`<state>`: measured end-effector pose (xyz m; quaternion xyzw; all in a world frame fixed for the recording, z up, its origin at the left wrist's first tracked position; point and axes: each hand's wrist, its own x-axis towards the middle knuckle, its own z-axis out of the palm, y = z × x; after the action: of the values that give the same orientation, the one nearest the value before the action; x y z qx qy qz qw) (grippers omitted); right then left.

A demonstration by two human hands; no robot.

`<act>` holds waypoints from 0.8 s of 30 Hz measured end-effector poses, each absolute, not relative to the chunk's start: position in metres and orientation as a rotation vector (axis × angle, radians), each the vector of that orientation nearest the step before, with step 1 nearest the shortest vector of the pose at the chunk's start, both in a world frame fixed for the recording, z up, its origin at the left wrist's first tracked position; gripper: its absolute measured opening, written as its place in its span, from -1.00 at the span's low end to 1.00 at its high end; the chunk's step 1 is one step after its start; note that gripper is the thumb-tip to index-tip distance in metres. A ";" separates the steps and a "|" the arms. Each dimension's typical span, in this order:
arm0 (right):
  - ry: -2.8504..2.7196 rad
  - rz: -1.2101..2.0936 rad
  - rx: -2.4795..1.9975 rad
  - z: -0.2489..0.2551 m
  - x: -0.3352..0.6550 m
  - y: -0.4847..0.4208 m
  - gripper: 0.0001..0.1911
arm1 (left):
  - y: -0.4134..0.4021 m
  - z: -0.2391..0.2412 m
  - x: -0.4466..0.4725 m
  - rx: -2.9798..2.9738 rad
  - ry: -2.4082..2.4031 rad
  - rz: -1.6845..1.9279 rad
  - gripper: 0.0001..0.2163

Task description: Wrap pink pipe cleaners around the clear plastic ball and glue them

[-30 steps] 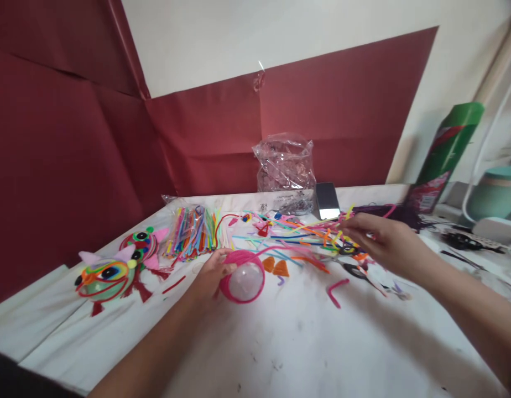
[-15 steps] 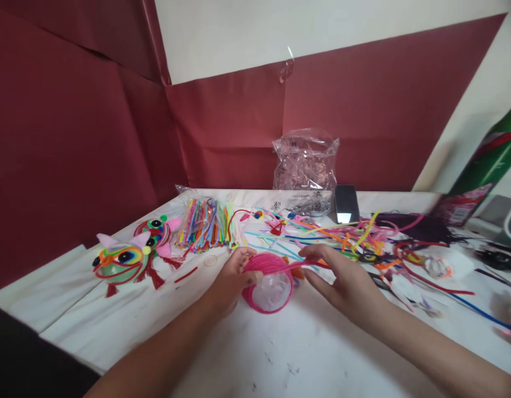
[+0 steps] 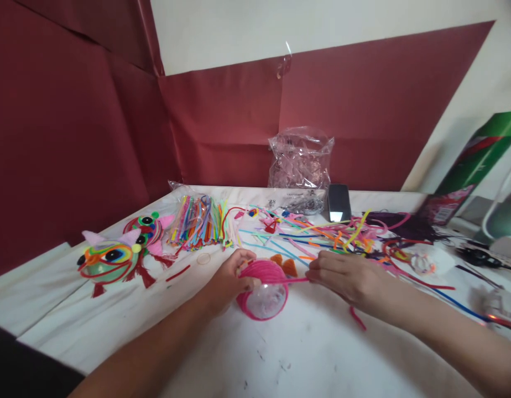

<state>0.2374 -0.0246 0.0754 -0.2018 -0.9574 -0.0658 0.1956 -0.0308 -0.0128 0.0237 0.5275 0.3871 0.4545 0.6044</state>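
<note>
A clear plastic ball, its upper part wrapped in rows of pink pipe cleaner, rests on the white table. My left hand grips it from the left, thumb on the wrapped rows and fingers behind. From the ball a loose pink pipe cleaner runs rightward into my right hand, whose fingers are closed on it. The tail of this strand shows below the right hand. Orange fuzzy pieces stick out at the back of the ball.
Two decorated ball figures with eyes and tassels stand at the left. Behind lie a bundle of pipe cleaners, a clear bag and a dark phone. Loose pipe cleaners and a green package are at the right.
My right hand has closed from a spread posture onto the pink strand, palm turned down, and its loose tail now shows beneath. The left hand keeps holding the ball. The view has shifted slightly.
</note>
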 end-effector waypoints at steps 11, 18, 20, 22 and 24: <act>-2.714 -0.316 -0.771 0.068 0.286 -0.027 -0.67 | -0.008 0.024 -0.030 1.261 0.932 1.028 -0.62; -2.672 -0.525 -0.859 0.068 0.312 -0.031 -0.68 | -0.006 0.028 -0.032 1.281 1.017 1.060 -0.61; -2.654 -0.565 -0.931 0.067 0.311 -0.033 -0.66 | -0.007 0.028 -0.032 1.300 1.026 1.061 -0.61; -2.614 -0.538 -0.976 0.066 0.313 -0.032 -0.63 | -0.008 0.029 -0.032 1.300 1.050 1.069 -0.62; -2.455 -0.468 -1.040 0.065 0.323 -0.027 -0.64 | -0.008 0.032 -0.031 1.275 1.066 1.073 -0.62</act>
<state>0.3230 -0.0267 0.0655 -0.3751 -0.8856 -0.1689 0.2157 -0.0312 -0.0082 0.0316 0.5384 0.4504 0.4531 0.5494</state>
